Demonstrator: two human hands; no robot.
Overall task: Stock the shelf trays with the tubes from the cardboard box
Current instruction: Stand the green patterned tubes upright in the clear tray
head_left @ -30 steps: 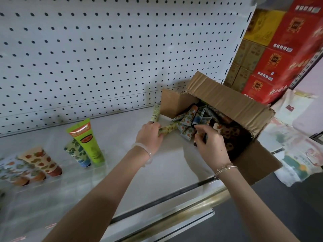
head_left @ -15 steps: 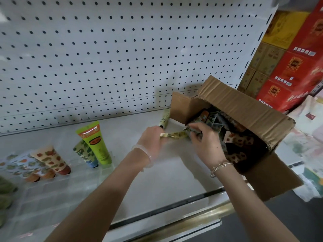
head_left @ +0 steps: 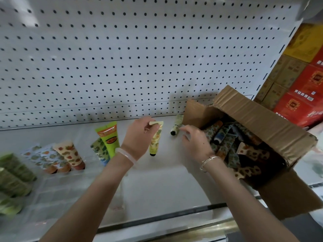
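A: What is the left hand point(head_left: 139, 135) doing?

B: It pinches the flat crimped end of a yellow flowered tube point(head_left: 155, 139), with thumb and fingers clamped on it. The tube hangs cap-down over the white shelf point(head_left: 157, 180), to the left of the cardboard box point(head_left: 253, 117).

A: And the right hand point(head_left: 196, 143)?

B: It is apart from the left, at the box's near-left corner. Its fingers point(head_left: 185, 131) are loosely bent and grip nothing I can see. Their tips are just beside a pale tube point(head_left: 176, 124) that lies on the shelf against the box's left wall. Whether they touch it, I cannot tell.

A: Where is the rest of the stock?

B: A heap of patterned tubes point(head_left: 225, 137) fills the open box, which sits at the right end of the shelf and juts over its near edge. To the left, the clear trays point(head_left: 52, 187) hold a tall green tube point(head_left: 109, 138) standing cap-down. A strawberry-printed tube point(head_left: 70, 154) stands further left, and there are blurred green tubes point(head_left: 12, 172) at the left edge of view. A pegboard point(head_left: 122, 58) backs the shelf.
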